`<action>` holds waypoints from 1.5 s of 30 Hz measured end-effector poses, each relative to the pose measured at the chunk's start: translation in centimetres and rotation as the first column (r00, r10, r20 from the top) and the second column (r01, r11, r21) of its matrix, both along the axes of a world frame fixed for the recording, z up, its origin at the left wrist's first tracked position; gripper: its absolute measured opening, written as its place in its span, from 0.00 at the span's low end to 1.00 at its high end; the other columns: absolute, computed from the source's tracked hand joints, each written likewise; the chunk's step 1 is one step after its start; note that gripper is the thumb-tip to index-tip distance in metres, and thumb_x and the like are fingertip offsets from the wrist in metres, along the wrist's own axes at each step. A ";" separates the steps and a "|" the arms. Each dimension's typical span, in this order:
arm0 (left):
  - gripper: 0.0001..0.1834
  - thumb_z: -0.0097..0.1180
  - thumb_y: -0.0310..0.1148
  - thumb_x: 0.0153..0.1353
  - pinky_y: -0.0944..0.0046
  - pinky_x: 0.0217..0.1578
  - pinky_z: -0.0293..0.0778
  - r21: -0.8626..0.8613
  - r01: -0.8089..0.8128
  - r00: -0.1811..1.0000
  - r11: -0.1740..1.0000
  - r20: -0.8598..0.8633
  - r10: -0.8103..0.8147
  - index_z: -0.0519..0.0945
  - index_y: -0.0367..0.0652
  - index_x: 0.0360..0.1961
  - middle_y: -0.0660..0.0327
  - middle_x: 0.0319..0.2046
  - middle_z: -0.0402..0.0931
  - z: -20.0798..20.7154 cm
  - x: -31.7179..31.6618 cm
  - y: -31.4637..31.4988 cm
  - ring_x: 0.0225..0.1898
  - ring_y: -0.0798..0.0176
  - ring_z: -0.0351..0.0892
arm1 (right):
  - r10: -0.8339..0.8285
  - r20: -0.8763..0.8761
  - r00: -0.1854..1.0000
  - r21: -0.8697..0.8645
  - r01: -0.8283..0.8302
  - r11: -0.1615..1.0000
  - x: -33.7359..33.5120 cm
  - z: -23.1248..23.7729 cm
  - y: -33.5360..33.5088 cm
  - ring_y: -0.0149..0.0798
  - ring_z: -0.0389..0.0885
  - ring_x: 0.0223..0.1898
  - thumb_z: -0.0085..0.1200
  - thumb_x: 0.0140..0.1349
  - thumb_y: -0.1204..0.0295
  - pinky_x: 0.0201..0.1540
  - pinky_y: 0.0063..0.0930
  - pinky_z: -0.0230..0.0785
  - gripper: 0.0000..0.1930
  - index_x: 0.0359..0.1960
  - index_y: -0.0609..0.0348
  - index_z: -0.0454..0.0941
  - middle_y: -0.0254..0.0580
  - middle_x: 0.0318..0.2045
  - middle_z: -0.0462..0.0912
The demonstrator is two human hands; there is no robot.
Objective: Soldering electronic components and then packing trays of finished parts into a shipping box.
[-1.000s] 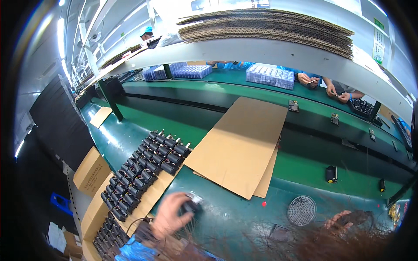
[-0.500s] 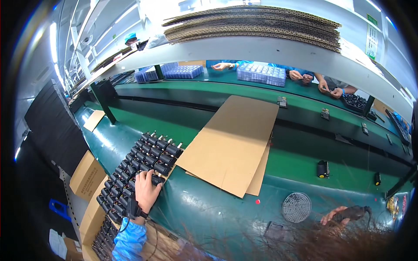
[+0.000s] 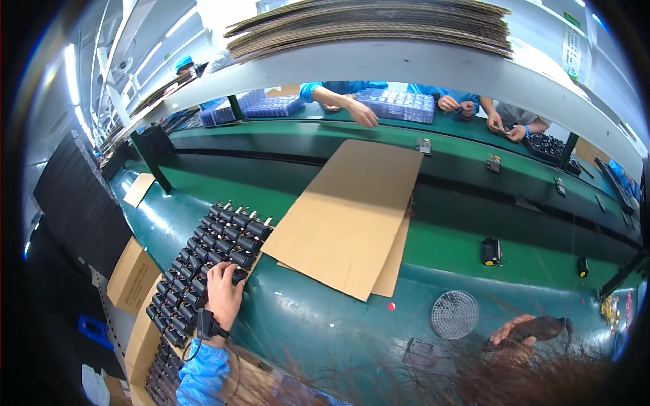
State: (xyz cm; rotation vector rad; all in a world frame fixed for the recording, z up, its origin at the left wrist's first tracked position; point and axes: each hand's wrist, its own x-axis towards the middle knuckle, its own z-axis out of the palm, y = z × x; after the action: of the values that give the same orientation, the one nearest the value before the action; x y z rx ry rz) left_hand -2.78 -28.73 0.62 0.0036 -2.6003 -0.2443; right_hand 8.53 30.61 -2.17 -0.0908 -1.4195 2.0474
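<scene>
At the end of a row of black cylinder-shaped devices (image 3: pixel 203 254), my left hand (image 3: pixel 222 291) has its fingers closed around one black cylinder-shaped device (image 3: pixel 237 275). The rows stand close together on a cardboard sheet at the near left. My right hand (image 3: pixel 509 329), low on the right, is wrapped round a dark elongated object (image 3: pixel 546 327) with a thin curved tail; hair covers part of that area. Beside it on the green bench lie a round grey perforated disc (image 3: pixel 455 314) and a dark flat piece (image 3: pixel 421 353).
Flat cardboard sheets (image 3: pixel 345 223) lie mid-bench. Beyond, small devices (image 3: pixel 493 163) sit along the green line, with a single black device (image 3: pixel 491 251) nearer. A white shelf (image 3: pixel 379 64) carrying stacked cardboard crosses above. Co-workers' hands (image 3: pixel 362 114) work at clear trays (image 3: pixel 396 105). An open carton (image 3: pixel 132 274) stands left.
The view has shifted slightly, so the bench appears a little higher and further left. My left hand stays at the same device. A co-worker's arm now reaches over the far bench.
</scene>
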 end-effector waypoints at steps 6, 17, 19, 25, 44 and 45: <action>0.38 0.72 0.34 0.47 0.43 0.62 0.64 -0.068 0.092 0.995 0.993 -0.019 -0.094 0.74 0.41 0.62 0.48 0.61 0.70 2.6 0.1 4.7 0.63 0.40 0.67 | 0.029 0.004 1.000 -0.098 -0.028 0.995 -0.5 2.4 -1.5 0.37 0.77 0.30 0.68 0.54 0.35 0.35 0.35 0.76 0.41 0.52 0.60 0.72 0.40 0.30 0.76; 0.34 0.63 0.20 0.52 0.46 0.65 0.67 0.051 0.939 0.341 0.341 0.016 -0.940 0.74 0.44 0.64 0.49 0.66 0.66 2.9 -11.5 40.8 0.68 0.41 0.66 | 0.100 -0.027 0.995 -0.074 -0.102 0.992 0.0 2.7 -1.8 0.39 0.83 0.33 0.72 0.52 0.40 0.38 0.33 0.77 0.40 0.51 0.62 0.72 0.45 0.31 0.82; 0.38 0.59 0.16 0.49 0.47 0.64 0.68 -0.075 0.954 0.294 0.289 0.055 -0.954 0.72 0.46 0.66 0.50 0.69 0.63 2.0 -13.9 45.0 0.70 0.41 0.64 | 0.102 -0.034 0.994 -0.090 -0.104 0.991 -0.1 2.6 -1.8 0.39 0.83 0.33 0.72 0.52 0.40 0.37 0.32 0.77 0.40 0.51 0.62 0.72 0.45 0.31 0.82; 0.27 0.58 0.19 0.54 0.51 0.51 0.75 -0.094 0.971 0.232 0.218 0.172 -0.957 0.76 0.48 0.57 0.62 0.55 0.76 -0.6 -17.8 48.0 0.55 0.53 0.77 | 0.067 -0.006 0.998 -0.130 -0.067 0.989 -0.4 2.9 -1.9 0.35 0.80 0.30 0.68 0.56 0.38 0.35 0.29 0.73 0.39 0.51 0.62 0.72 0.42 0.29 0.81; 0.37 0.74 0.50 0.53 0.53 0.48 0.74 0.247 0.904 0.248 0.348 0.359 -0.900 0.80 0.42 0.60 0.59 0.45 0.75 2.8 2.8 30.5 0.46 0.54 0.74 | 0.023 0.017 1.000 -0.024 -0.022 0.999 -0.5 2.8 -2.2 0.35 0.78 0.26 0.67 0.54 0.35 0.31 0.29 0.73 0.41 0.49 0.63 0.69 0.40 0.24 0.77; 0.36 0.74 0.50 0.54 0.53 0.48 0.74 0.213 0.912 0.259 0.350 0.362 -0.895 0.80 0.42 0.60 0.60 0.45 0.75 2.3 3.2 30.5 0.46 0.54 0.74 | 0.017 0.009 1.000 -0.011 -0.017 1.000 -0.3 2.7 -2.0 0.35 0.78 0.26 0.67 0.55 0.35 0.30 0.29 0.73 0.41 0.49 0.62 0.68 0.40 0.24 0.76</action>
State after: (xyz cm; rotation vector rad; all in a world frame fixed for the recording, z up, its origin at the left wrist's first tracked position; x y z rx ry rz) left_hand 0.39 1.78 2.95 -1.7273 -2.6627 -0.6538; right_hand 8.22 28.57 0.57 -0.0931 -1.4187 2.0710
